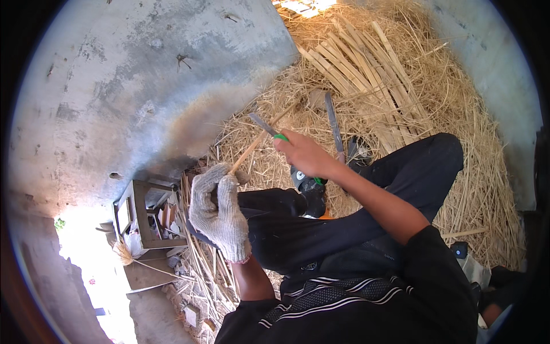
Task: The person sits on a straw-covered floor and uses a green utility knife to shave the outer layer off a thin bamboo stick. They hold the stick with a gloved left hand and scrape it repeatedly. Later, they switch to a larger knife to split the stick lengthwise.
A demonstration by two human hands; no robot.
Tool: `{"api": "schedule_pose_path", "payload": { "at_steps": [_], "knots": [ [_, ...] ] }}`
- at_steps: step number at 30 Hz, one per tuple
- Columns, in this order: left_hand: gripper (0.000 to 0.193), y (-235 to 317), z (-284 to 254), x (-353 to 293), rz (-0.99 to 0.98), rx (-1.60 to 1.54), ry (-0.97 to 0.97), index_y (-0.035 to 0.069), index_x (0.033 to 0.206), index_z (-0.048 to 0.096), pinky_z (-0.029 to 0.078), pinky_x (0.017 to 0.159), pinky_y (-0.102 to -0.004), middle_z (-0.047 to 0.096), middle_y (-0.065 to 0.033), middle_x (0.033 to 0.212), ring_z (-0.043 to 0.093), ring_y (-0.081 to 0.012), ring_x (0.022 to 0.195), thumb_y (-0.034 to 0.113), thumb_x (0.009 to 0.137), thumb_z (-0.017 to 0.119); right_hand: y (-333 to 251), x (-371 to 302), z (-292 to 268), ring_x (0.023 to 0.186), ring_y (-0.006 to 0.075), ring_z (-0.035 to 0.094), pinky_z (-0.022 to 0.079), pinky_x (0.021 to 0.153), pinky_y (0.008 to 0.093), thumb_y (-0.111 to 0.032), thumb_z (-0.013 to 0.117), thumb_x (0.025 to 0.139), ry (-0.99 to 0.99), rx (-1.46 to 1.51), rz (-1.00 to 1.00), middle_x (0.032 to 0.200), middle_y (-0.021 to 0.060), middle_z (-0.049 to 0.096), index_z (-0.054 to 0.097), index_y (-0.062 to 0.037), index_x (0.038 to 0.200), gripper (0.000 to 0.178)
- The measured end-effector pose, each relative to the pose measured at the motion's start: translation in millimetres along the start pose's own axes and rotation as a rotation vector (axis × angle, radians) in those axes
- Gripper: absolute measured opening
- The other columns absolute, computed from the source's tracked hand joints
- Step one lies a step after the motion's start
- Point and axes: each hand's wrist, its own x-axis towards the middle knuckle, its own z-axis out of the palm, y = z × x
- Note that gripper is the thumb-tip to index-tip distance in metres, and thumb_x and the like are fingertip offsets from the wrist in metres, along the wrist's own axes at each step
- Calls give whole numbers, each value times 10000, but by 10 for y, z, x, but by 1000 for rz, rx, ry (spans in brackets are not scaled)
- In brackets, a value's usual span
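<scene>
My left hand (219,209), in a whitish knitted work glove, is closed around the near end of a thin bamboo strip (250,150). The strip slants up and away to the right. In my bare right hand (306,155) is a knife with a green handle (281,137); its grey blade (261,122) lies across the strip, and I cannot tell how deep it bites. A second long dark blade (333,121) rests on the shavings beyond my right hand, near my shoe (312,195).
Split bamboo slats (372,71) lie stacked on a heap of pale shavings (458,143). A grey wall (149,74) rises at the left. An open-sided wooden box of scraps (152,215) stands left of my knee, with thin strips (209,269) beside it. My crossed legs (338,229) fill the near middle.
</scene>
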Motion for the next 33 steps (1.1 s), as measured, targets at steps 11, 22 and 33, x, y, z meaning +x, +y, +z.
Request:
{"api": "schedule_pose_path", "payload": {
  "at_steps": [11, 22, 33],
  "knots": [
    [141, 174, 95, -12, 9, 106, 69, -51, 979, 692, 532, 710, -247, 702, -99, 853, 661, -136, 766, -88, 846, 663, -482, -547, 386, 552, 414, 631, 506, 493, 510, -187, 580, 962, 311, -636, -261, 574, 207, 584, 530, -13, 955, 180],
    [102, -28, -115, 14, 24, 178, 60, -54, 972, 658, 590, 717, -297, 678, -150, 988, 681, -200, 776, -71, 880, 618, -410, -410, 478, 517, 404, 627, 510, 471, 483, -170, 579, 954, 276, -632, -369, 535, 203, 567, 532, -12, 945, 165],
    [150, 36, -2, -53, 20, 25, 75, -32, 969, 694, 495, 649, -231, 686, -101, 876, 629, -132, 738, -18, 821, 711, -157, -318, 380, 575, 410, 650, 527, 504, 490, -153, 551, 949, 267, -741, -369, 576, 207, 597, 503, 0, 931, 161]
  ]
}}
